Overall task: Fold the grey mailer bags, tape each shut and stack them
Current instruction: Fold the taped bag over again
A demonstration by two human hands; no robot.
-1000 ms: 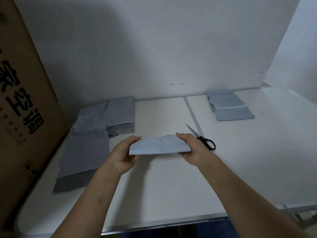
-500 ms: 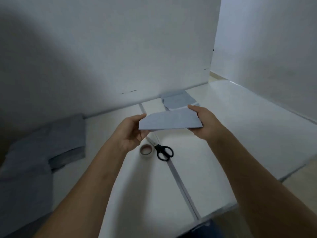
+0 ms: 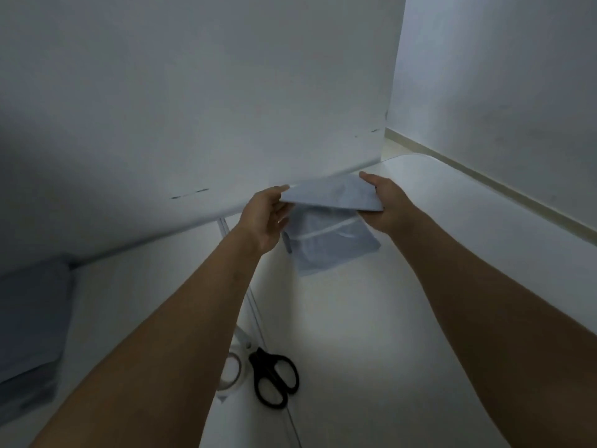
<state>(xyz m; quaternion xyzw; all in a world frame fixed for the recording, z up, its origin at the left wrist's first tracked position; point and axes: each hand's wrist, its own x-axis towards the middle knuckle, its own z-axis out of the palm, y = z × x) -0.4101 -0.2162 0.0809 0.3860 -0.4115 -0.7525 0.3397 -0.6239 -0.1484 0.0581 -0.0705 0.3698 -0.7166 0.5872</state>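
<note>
Grey folded mailer (image 3: 329, 197) above stack (image 3: 332, 245)

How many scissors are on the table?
1. The black-handled scissors lie near the front of the white table, right beside the roll of clear tape, between the person's two forearms. More could be hidden under the arms.

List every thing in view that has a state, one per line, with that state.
folded mailer bag: folded flat, held in the air by both ends above the stack
left hand: grips the bag's left end
right hand: grips the bag's right end
stack of folded bags: lying on the table, taped
unfolded mailer bags: piled flat at the left
scissors: closed, lying on the table
tape roll: lying flat beside the scissors
</note>
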